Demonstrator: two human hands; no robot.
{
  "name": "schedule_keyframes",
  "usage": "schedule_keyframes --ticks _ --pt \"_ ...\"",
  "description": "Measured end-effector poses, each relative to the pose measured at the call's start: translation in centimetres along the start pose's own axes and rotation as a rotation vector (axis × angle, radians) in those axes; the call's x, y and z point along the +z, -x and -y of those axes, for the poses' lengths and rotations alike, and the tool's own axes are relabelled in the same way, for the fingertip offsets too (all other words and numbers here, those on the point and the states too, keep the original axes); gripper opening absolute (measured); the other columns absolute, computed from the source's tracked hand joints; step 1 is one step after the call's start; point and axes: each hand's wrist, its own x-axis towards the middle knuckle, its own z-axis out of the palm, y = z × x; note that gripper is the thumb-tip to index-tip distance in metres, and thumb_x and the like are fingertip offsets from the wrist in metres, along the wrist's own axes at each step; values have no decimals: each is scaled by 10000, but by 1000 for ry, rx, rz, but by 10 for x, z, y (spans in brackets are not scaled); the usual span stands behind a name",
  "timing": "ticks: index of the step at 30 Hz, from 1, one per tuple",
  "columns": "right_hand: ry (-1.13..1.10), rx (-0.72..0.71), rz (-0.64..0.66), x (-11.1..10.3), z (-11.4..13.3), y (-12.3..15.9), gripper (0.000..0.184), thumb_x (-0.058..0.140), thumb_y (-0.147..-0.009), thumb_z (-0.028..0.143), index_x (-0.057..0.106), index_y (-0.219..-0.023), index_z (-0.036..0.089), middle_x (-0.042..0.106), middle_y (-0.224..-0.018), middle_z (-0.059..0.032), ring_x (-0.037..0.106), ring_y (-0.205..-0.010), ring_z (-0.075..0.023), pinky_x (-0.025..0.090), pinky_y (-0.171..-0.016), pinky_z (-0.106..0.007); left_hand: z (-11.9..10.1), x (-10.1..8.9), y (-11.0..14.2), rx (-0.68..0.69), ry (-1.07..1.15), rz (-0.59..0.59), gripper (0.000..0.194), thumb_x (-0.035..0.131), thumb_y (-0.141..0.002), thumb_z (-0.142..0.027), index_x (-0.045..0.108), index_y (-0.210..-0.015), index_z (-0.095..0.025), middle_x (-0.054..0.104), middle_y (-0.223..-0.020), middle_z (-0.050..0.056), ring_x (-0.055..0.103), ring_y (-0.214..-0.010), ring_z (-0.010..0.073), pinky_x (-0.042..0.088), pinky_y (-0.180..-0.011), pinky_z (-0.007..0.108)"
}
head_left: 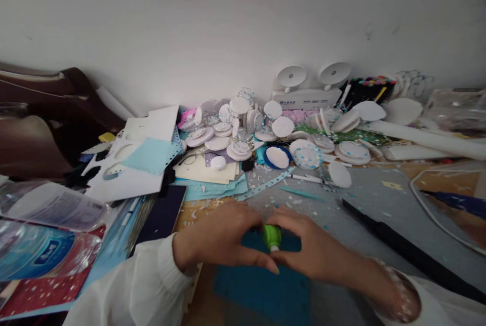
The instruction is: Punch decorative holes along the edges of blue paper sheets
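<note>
A small green paper punch [272,236] with a white lower end is held between the thumb and fingers of my right hand [313,245]. Opposite it, my left hand [224,237] curves around a blue sheet [266,285]. The left thumb lies across this sheet, and the left fingertips come close to the punch or touch it; I cannot tell which. Both thumbs nearly meet below the punch. The blue sheet spreads toward me under both hands, and the fingers partly cover its far edge.
White round pieces [283,127] with blue-dotted trims crowd the back. Punched white and light blue sheets [154,155] lie left, near a dark phone [163,214] and a plastic bottle [41,250]. A black long-bladed tool [398,240] rests on the grey mat [374,184]. Paper scraps are scattered about.
</note>
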Motion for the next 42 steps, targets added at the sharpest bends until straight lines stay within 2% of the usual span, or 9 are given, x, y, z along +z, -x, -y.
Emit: schedule_keyframes --ticks 5,10,15,22,24,28,32,36,42 --pt "-16 28 8 -3 -4 9 240 757 -742 320 682 -953 232 699 -1012 -48 627 -1007 -259 490 -847 -331 -3 -3 7 -3 21 109 371 548 -930 -510 685 -939 -165 701 -832 50 669 -771 212 425 -642 250" --pt "-81 60 -5 -6 -10 13 345 754 -755 434 679 -1023 232 696 -1050 -60 634 -1014 -267 498 -868 -353 -3 1 10 -6 -32 116 275 482 -993 -288 653 -814 -168 689 -795 51 651 -739 193 414 -642 257" --pt "8 48 18 -5 -9 18 451 797 -719 318 623 -1124 225 661 -1126 -66 608 -1058 -260 488 -900 -359 -6 4 12 -15 -88 142 251 504 -974 -291 655 -806 -182 692 -780 44 659 -731 202 410 -622 267" --pt "138 -110 -31 -1 -11 21 355 792 -717 206 549 -976 220 628 -1030 -50 584 -991 -240 487 -868 -366 -14 7 15 -101 -133 179 154 573 -911 -222 662 -792 -183 699 -788 52 665 -786 224 453 -698 289" --pt "138 -171 -65 3 -16 19 345 769 -738 176 524 -977 223 609 -1035 -54 580 -991 -233 497 -858 -360 -17 7 15 -127 -85 133 159 632 -877 -327 681 -839 -181 703 -824 59 663 -807 236 462 -720 302" --pt "241 -370 -141 12 -23 15 231 685 -831 192 516 -984 226 590 -1014 -67 587 -915 -226 515 -775 -355 -22 12 12 -190 67 1 439 685 -795 -567 690 -999 -177 714 -925 69 659 -881 264 473 -775 339" --pt "350 -502 -202 10 -24 13 170 647 -879 263 511 -972 219 598 -972 -69 579 -831 -219 511 -710 -362 -23 21 8 -226 112 -53 259 717 -827 -379 699 -988 -176 716 -935 57 657 -896 242 475 -797 332" --pt "283 -467 -131 -8 -26 17 335 714 -825 361 513 -1048 213 588 -1064 -89 573 -970 -244 512 -835 -399 -20 29 10 -183 79 -61 294 768 -773 -313 686 -1008 -156 709 -950 65 650 -901 259 485 -794 368" --pt "266 -499 -177 -13 -35 17 114 547 -914 120 590 -996 187 627 -943 -68 591 -873 -187 510 -798 -331 -8 47 15 -71 53 -236 389 740 -797 -300 641 -1144 -152 710 -1020 76 644 -900 277 481 -783 427"
